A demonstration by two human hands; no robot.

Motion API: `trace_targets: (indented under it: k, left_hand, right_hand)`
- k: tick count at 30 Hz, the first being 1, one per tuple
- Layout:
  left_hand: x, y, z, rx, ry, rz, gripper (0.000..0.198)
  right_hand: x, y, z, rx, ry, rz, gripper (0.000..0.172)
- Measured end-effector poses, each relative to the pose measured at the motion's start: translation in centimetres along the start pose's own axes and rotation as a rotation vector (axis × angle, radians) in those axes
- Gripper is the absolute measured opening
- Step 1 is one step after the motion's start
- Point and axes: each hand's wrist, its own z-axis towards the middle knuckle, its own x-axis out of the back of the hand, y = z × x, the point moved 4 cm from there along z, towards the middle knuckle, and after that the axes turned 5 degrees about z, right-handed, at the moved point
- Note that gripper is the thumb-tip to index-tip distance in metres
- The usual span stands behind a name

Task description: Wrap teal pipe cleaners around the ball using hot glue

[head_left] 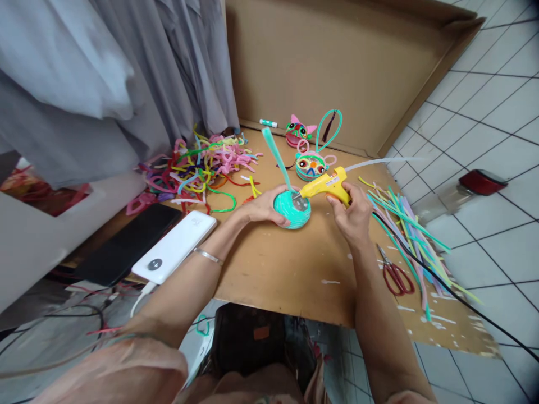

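Note:
My left hand (265, 206) is closed around the side of a small ball wrapped in turquoise pipe cleaner (290, 216). A bare, greyish patch shows on the ball's upper right. From its top a loose turquoise strand (275, 154) sticks up and leans left. My right hand (353, 213) grips a yellow hot glue gun (324, 186), with a long clear glue stick (379, 161) coming out of its back. The nozzle points left and meets the ball near the bare patch; whether it touches is hard to tell.
Two decorated animal-face ornaments (310, 167) and a glue stick tube (268, 123) sit at the back. Tangled pipe cleaners (210, 160) lie left, straight ones (408, 235) right, beside red-handled scissors (396, 275). A white power bank (174, 247) and black phone (130, 244) lie left. A black cable (438, 275) crosses the right.

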Motion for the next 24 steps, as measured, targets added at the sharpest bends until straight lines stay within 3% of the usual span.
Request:
trace_targets:
  k: [12,19,24]
  left_hand:
    - [0.0,-0.3,0.1,-0.034,-0.004,0.017,0.091]
    - [0.4,-0.1,0.0,-0.036,0.022,0.009,0.092]
    - [0.7,0.1,-0.1,-0.031,0.054,0.029,0.089]
  right_hand:
    - [-0.2,0.0,0.0,-0.063,-0.005,-0.032,0.034]
    - [-1.1,3.0,-0.5,-0.34,0.051,0.05,0.042]
    - [-1.8,5.1,-1.6,-0.452,0.026,-0.094,0.04]
